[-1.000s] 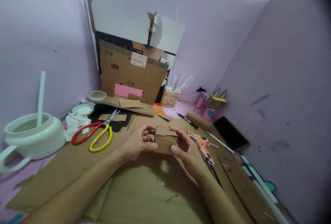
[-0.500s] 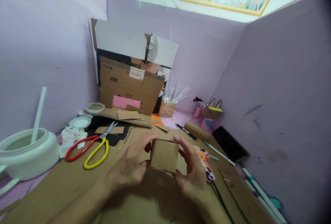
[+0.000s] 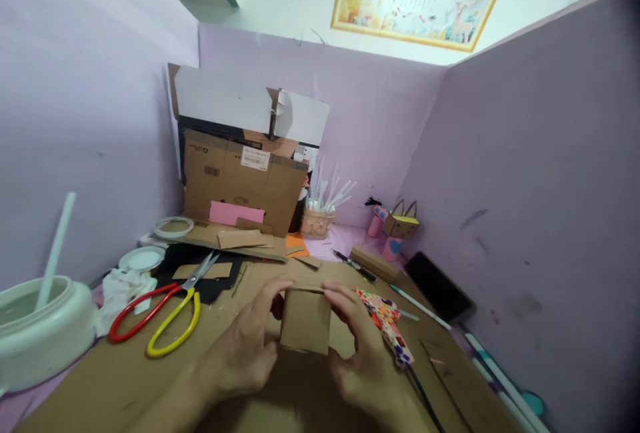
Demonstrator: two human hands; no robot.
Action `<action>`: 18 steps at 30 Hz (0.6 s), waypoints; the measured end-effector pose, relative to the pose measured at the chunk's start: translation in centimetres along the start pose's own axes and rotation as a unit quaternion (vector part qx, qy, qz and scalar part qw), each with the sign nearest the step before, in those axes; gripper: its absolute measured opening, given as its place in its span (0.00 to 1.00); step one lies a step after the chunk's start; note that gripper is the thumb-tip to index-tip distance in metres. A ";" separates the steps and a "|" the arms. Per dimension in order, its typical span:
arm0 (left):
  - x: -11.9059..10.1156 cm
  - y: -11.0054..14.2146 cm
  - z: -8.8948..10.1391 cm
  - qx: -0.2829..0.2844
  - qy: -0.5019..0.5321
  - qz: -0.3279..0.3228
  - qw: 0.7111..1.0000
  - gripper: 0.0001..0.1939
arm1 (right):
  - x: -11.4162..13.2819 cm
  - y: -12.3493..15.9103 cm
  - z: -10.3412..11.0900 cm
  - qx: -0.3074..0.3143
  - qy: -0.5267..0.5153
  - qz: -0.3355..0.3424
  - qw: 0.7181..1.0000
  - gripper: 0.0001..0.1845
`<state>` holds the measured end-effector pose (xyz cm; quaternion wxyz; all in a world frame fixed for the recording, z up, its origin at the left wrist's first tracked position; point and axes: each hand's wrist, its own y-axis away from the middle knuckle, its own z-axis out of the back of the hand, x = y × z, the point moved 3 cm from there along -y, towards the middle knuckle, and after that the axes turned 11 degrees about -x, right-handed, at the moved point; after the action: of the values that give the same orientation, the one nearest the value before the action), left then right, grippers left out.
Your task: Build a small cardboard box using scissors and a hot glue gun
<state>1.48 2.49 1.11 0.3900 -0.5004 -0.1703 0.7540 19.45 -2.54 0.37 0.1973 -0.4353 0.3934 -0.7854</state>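
A small brown cardboard box is held between my two hands, just above the cardboard sheet that covers the table. My left hand grips its left side, fingers at the upper edge and thumb lower down. On the right side, my right hand presses with fingertips near the top corner and the thumb near the bottom corner. A thin gap shows along the box's upper edge. Its underside is hidden from me. Close to my right hand lies a flower-patterned glue gun with a black cord.
Scissors with red and yellow handles lie left of my hands, beside a white pot holding a stick. Behind are a large cardboard box and a basket of white sticks. A pen and a phone lie right.
The camera view has tilted upward, so the table things appear lower and more of the wall picture shows. Both hands still hold the small box, with little change in grip.
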 end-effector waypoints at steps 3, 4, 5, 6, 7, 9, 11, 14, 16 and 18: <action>0.0 -0.3 -0.2 0.012 0.021 0.075 0.997 0.33 | -0.3 0.0 -0.2 0.013 -0.037 -0.053 0.998 0.40; 0.1 -0.4 -0.3 0.012 0.034 0.106 0.994 0.32 | -0.4 0.0 -0.2 0.016 -0.050 -0.067 0.996 0.39; 0.3 -0.4 -0.4 0.009 0.052 0.139 0.989 0.32 | -0.4 -0.1 -0.3 0.019 -0.062 -0.081 0.995 0.36; 0.5 -0.5 -0.6 0.005 0.074 0.173 0.982 0.33 | -0.3 -0.2 -0.3 0.023 -0.073 -0.096 0.992 0.33; 0.7 -0.6 -0.8 0.002 0.101 0.204 0.974 0.34 | -0.3 -0.3 -0.3 0.027 -0.083 -0.111 0.990 0.30; 1.0 -0.6 -1.2 -0.002 0.166 0.251 0.954 0.36 | -0.3 -0.5 -0.3 0.027 -0.102 -0.150 0.983 0.26; 1.2 -0.6 -1.6 0.002 0.225 0.281 0.933 0.37 | -0.4 -0.6 -0.3 0.017 -0.128 -0.195 0.972 0.24; 1.3 -0.5 -1.8 0.007 0.270 0.310 0.912 0.40 | -0.6 -0.6 -0.5 -0.009 -0.168 -0.261 0.951 0.21; 1.3 -0.5 -1.8 0.018 0.288 0.322 0.902 0.43 | -0.8 -0.5 -0.7 -0.026 -0.185 -0.288 0.939 0.20; 1.3 -0.5 -1.7 0.029 0.302 0.327 0.895 0.45 | -0.9 -0.5 -0.9 -0.038 -0.193 -0.304 0.932 0.21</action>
<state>2.94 3.60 -0.13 0.1683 -0.7201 0.1509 0.6560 19.21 -1.27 0.00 0.0039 -0.6843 0.2263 -0.6932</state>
